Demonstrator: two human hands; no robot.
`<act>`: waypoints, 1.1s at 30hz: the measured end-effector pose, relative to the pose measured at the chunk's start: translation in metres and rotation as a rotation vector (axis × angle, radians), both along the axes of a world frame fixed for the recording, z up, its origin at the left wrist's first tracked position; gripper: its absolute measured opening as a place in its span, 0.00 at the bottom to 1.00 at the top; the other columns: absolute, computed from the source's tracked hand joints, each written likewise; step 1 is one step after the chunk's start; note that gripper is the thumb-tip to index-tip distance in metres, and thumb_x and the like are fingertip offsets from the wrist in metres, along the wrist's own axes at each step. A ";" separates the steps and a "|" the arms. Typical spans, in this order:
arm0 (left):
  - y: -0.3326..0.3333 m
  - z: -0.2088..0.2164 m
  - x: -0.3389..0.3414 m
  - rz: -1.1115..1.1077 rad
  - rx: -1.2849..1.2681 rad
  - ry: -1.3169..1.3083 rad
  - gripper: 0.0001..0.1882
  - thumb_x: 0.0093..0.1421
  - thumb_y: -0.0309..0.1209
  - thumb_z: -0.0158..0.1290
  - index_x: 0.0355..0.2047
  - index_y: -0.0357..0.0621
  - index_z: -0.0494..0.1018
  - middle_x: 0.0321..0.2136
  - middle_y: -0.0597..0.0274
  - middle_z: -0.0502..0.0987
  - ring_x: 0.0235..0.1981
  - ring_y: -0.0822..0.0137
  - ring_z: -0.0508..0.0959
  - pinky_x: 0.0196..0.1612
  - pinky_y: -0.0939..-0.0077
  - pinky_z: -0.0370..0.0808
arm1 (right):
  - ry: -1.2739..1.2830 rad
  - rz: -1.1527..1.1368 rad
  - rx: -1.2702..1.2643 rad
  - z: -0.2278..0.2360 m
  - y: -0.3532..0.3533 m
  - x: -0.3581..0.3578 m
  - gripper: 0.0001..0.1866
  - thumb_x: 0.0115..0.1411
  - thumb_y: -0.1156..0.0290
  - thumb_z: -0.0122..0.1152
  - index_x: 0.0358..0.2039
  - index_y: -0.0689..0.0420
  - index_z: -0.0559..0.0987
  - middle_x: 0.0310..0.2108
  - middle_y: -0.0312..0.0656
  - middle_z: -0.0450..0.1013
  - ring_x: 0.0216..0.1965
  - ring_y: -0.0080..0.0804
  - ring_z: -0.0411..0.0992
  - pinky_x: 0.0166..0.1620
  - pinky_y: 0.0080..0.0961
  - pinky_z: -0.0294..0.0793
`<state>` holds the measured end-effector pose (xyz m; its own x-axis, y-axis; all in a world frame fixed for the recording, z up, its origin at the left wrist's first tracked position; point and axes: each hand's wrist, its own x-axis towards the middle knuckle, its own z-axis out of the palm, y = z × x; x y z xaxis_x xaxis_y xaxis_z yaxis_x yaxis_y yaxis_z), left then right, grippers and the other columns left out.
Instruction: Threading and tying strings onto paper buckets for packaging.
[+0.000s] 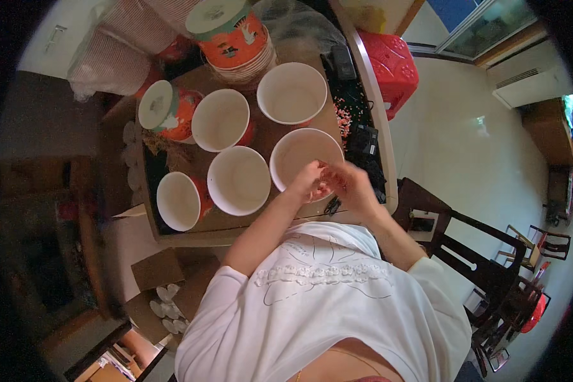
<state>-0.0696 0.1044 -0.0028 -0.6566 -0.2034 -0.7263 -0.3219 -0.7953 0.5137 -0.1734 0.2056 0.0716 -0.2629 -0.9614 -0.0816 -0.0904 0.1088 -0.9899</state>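
My left hand (310, 181) and my right hand (355, 190) meet over the near rim of a white-lined paper bucket (299, 148). The left fingers are curled inward, with something small and reddish at their tips that I cannot make out. The right hand is smeared by motion and its fingers are partly hidden. To the left stands another open paper bucket (239, 181), and a smaller one (178, 201) sits beyond it. Behind these are a large open bucket (291, 93) and a medium one (221, 120), white inside with red-orange outsides.
A stack of orange printed buckets (239, 48) and a lidded bucket (165, 111) stand farther back. Wrapped cup stacks (111, 63) lie at far left. Pink and white pellets (343, 120) are scattered near black devices (365, 139). A red stool (388, 70) and dark chair (452, 235) flank the table.
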 end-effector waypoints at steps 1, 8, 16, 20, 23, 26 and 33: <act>0.004 0.001 0.000 0.067 0.017 0.047 0.08 0.63 0.30 0.42 0.40 0.40 0.62 0.25 0.54 0.72 0.19 0.65 0.73 0.23 0.73 0.74 | 0.203 -0.032 0.017 -0.005 -0.006 -0.013 0.10 0.49 0.81 0.54 0.35 0.60 0.75 0.29 0.45 0.71 0.31 0.35 0.73 0.33 0.26 0.72; 0.008 -0.048 -0.001 0.119 -0.355 0.115 0.03 0.61 0.26 0.43 0.35 0.43 0.63 0.24 0.62 0.71 0.22 0.73 0.70 0.26 0.81 0.69 | 0.736 0.229 0.177 -0.034 -0.026 -0.037 0.08 0.48 0.70 0.58 0.30 0.57 0.76 0.26 0.45 0.72 0.30 0.45 0.72 0.33 0.35 0.71; 0.010 0.014 0.019 -0.172 -1.358 0.104 0.07 0.51 0.28 0.58 0.28 0.39 0.73 0.21 0.59 0.70 0.21 0.66 0.73 0.26 0.72 0.70 | 0.460 0.076 0.143 -0.041 -0.027 -0.040 0.05 0.51 0.70 0.54 0.25 0.57 0.74 0.21 0.47 0.73 0.26 0.46 0.74 0.29 0.33 0.72; 0.016 0.024 0.018 -0.155 -1.511 0.135 0.04 0.50 0.26 0.57 0.28 0.43 0.77 0.22 0.57 0.69 0.24 0.61 0.73 0.26 0.68 0.70 | 0.377 0.082 0.121 -0.042 -0.029 -0.042 0.05 0.53 0.71 0.53 0.26 0.57 0.74 0.21 0.47 0.73 0.26 0.46 0.73 0.29 0.33 0.71; 0.018 0.025 0.013 -0.252 -1.742 0.069 0.07 0.50 0.26 0.56 0.32 0.45 0.77 0.23 0.57 0.68 0.25 0.60 0.74 0.27 0.65 0.71 | 0.424 0.107 0.140 -0.040 -0.030 -0.043 0.04 0.53 0.71 0.52 0.26 0.57 0.74 0.21 0.47 0.73 0.26 0.46 0.73 0.29 0.33 0.71; 0.017 0.022 0.008 -0.326 -1.878 -0.021 0.07 0.51 0.27 0.54 0.33 0.45 0.75 0.25 0.58 0.67 0.26 0.58 0.74 0.28 0.62 0.72 | 0.469 0.121 0.142 -0.044 -0.027 -0.042 0.04 0.54 0.72 0.53 0.27 0.58 0.74 0.23 0.47 0.73 0.26 0.44 0.73 0.29 0.32 0.71; 0.017 0.010 0.012 -0.087 -1.469 0.087 0.06 0.57 0.29 0.49 0.29 0.39 0.71 0.27 0.60 0.71 0.22 0.63 0.74 0.24 0.71 0.71 | 0.325 -0.013 0.095 -0.040 -0.013 -0.030 0.04 0.52 0.76 0.58 0.31 0.59 0.76 0.32 0.42 0.71 0.27 0.36 0.72 0.30 0.26 0.70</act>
<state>-0.0577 0.1219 0.0070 -0.7348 -0.6650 0.1332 -0.2671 0.4643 0.8445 -0.2035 0.1926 0.0316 -0.3025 -0.9498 -0.0804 -0.3980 0.2025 -0.8948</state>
